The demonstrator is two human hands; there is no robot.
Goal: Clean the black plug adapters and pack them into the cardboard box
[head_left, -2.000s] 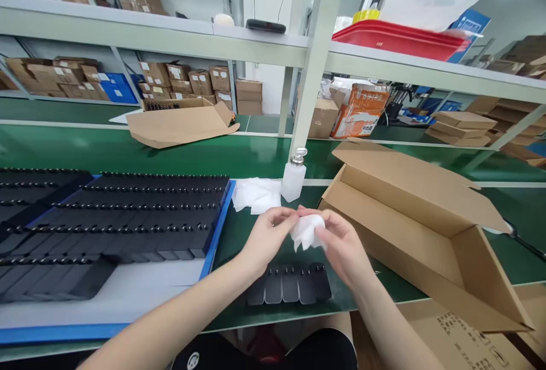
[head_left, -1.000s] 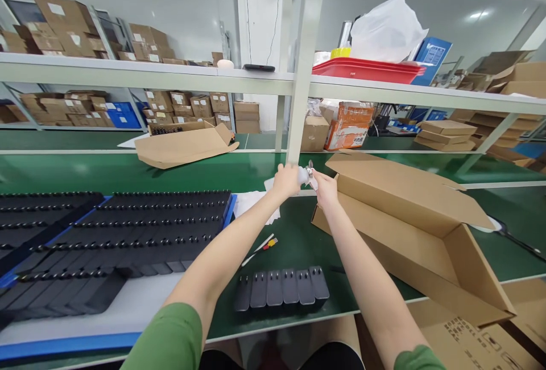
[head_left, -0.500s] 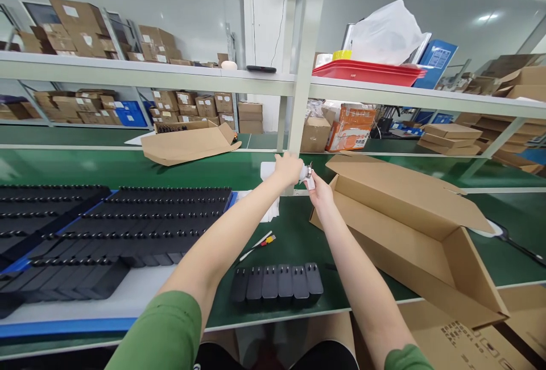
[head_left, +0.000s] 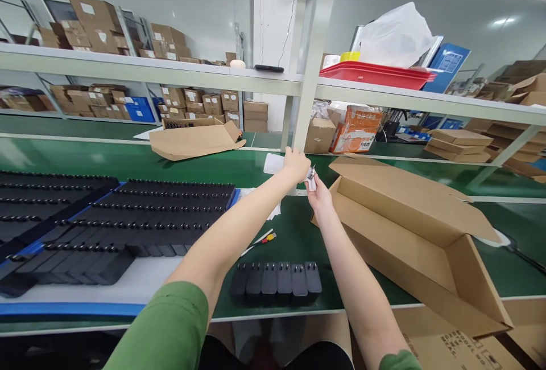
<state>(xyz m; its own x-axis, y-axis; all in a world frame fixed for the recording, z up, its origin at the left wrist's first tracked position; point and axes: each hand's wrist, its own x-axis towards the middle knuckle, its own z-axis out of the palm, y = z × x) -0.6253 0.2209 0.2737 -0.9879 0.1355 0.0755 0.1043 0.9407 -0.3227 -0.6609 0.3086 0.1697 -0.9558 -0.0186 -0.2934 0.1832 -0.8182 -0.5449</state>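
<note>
My left hand (head_left: 296, 165) is wrapped around a white bottle (head_left: 273, 163), held nearly on its side above the far part of the green bench. The bottle's metal-looking tip points right, toward my right hand (head_left: 319, 194). Between the fingers of that hand is a small white cloth or paper piece (head_left: 312, 184), right at the tip. Nearer to me, a row of black plug adapters (head_left: 277, 280) stands on the bench, prongs up. Behind them lies a short cable (head_left: 267, 238) with red and yellow connectors. White sheets (head_left: 275, 210) are partly hidden by my left forearm.
On the left, blue-edged trays (head_left: 77, 308) carry many black adapters. An open cardboard box (head_left: 396, 239) lies to the right, its flap folded back. A shelf post (head_left: 311, 62) rises just behind my hands. Another open carton (head_left: 196, 139) sits at the back left.
The view has shifted slightly, moving the scene a little to the right. Both hands keep their hold, the bottle tip and white piece still together.
</note>
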